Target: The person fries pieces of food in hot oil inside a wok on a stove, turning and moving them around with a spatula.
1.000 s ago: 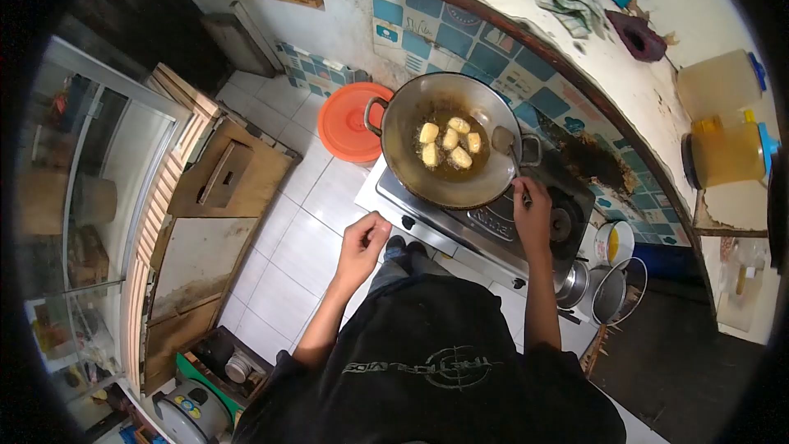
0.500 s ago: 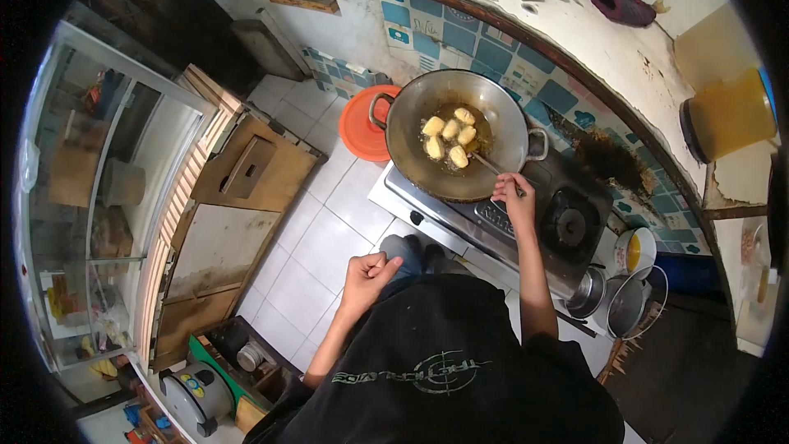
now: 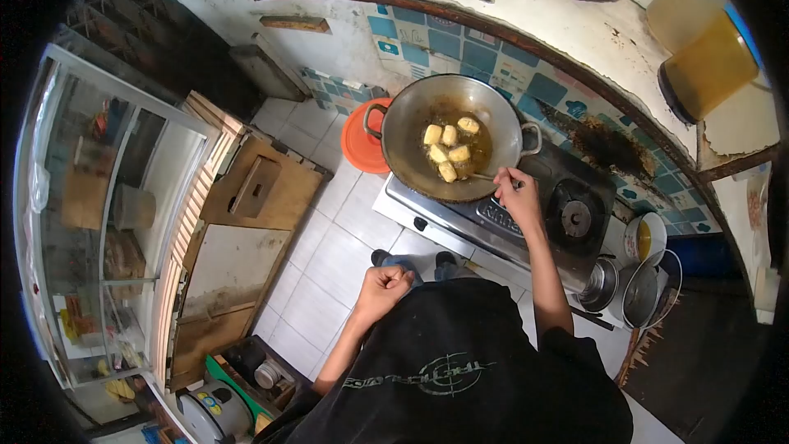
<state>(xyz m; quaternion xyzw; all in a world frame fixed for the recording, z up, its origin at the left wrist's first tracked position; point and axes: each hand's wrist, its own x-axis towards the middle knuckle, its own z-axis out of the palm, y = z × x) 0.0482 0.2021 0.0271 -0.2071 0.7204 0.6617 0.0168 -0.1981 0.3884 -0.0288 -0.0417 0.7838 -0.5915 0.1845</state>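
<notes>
Shifted since the earlier frame: six fried pieces (image 3: 449, 136), regrouped inside the wok (image 3: 403, 107). Nearest my camera, the left hand (image 3: 385, 288) curls into a fist — whether around anything, I cannot tell. Farther out, the right hand (image 3: 518, 187) grips the spatula (image 3: 483, 177); beyond — a tiled wall (image 3: 481, 56).

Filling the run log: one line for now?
right hand: gripping utensil | left hand: curled, no object visible | wok: food pieces in oil

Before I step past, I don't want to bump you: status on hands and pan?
Right hand gripping utensil handle by the pan. Left hand curled, away from pan. Six golden pieces in oil. Nothing visible blocking the pan.
</notes>
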